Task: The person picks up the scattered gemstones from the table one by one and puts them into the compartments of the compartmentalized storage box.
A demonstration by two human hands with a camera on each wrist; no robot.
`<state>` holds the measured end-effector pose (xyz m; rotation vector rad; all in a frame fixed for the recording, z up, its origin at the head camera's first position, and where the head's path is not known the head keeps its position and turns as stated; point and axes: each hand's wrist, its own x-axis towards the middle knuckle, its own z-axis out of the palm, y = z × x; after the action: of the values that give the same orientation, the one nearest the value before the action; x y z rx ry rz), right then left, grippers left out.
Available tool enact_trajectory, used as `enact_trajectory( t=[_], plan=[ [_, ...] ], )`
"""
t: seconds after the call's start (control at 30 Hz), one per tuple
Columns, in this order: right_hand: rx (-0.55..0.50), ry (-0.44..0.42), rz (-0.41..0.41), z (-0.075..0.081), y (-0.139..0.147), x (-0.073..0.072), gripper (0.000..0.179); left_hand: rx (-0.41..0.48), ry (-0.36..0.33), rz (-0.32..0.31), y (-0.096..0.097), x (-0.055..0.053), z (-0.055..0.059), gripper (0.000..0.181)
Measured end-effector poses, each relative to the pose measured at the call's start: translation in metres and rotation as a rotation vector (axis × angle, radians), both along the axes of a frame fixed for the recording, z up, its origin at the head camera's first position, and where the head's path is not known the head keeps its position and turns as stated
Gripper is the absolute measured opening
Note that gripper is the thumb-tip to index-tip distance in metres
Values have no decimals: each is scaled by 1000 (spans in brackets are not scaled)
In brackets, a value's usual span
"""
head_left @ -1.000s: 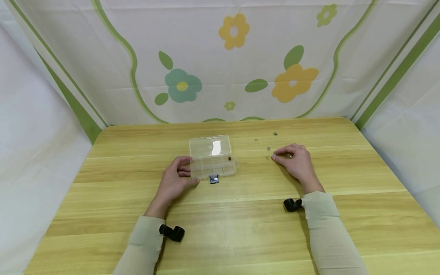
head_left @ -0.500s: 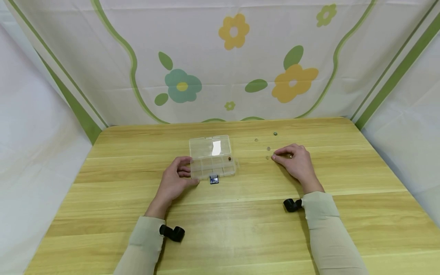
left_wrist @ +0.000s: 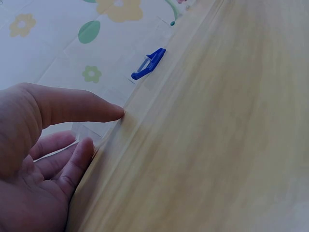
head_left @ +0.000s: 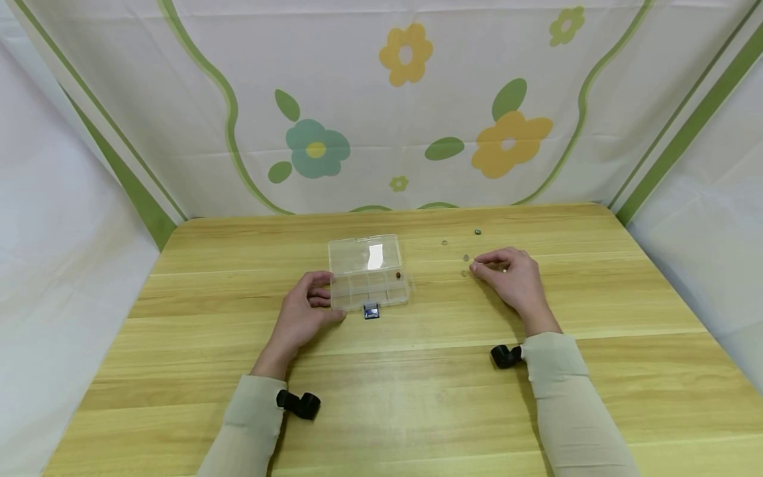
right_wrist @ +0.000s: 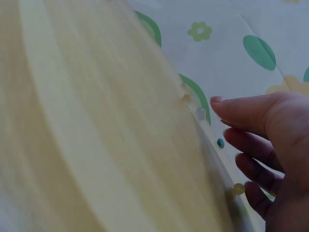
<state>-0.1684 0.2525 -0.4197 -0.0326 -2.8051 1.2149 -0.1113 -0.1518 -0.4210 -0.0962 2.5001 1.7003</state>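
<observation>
A clear plastic compartment box (head_left: 369, 291) lies on the table with its lid (head_left: 352, 255) raised behind it. One dark brown bead (head_left: 398, 275) is in a right-hand compartment. My left hand (head_left: 301, 315) holds the box's left end, thumb at the front corner and forefinger at the back. The box's blue latch (left_wrist: 149, 64) hangs at the front. To the right, my right hand (head_left: 512, 281) has thumb and forefinger tips together just over the table; whether a bead is between them is hidden. Near them lie clear beads (head_left: 465, 258), a teal bead (right_wrist: 220, 143) and a yellow bead (right_wrist: 239, 188).
The wooden table (head_left: 381, 404) reaches back to a white cloth (head_left: 357, 79) printed with flowers. White cloth also hangs at both sides. Another clear bead (head_left: 444, 242) lies between the lid and the teal bead.
My right fingertips have risen slightly and shifted a little away from me, still together. The left hand, the box and the loose beads stay where they were.
</observation>
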Motion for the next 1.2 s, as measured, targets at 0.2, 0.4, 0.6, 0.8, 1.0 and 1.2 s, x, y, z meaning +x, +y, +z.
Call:
enact_trajectory(
  t=[0.2,0.4,0.6,0.8,1.0,1.2],
  plan=[
    [-65,-25,-15,7,-7,0,39,2,1,-2,0,0,0,73],
    [-86,-25,9,8,-17,-1,35,-3,4,0,0,-1,0,74],
    [-96,-22,29,6,-29,-2,30,-6,9,0,0,-1,-1,73],
    [-102,-26,73,4,-42,-1,25,-5,8,0,0,-1,-1,73],
    [-133,-13,112,4,-54,2,22,-15,2,2,0,-1,-2,73],
    [-170,-7,144,6,-67,3,19,-27,3,-1,0,-1,-2,74]
  ],
)
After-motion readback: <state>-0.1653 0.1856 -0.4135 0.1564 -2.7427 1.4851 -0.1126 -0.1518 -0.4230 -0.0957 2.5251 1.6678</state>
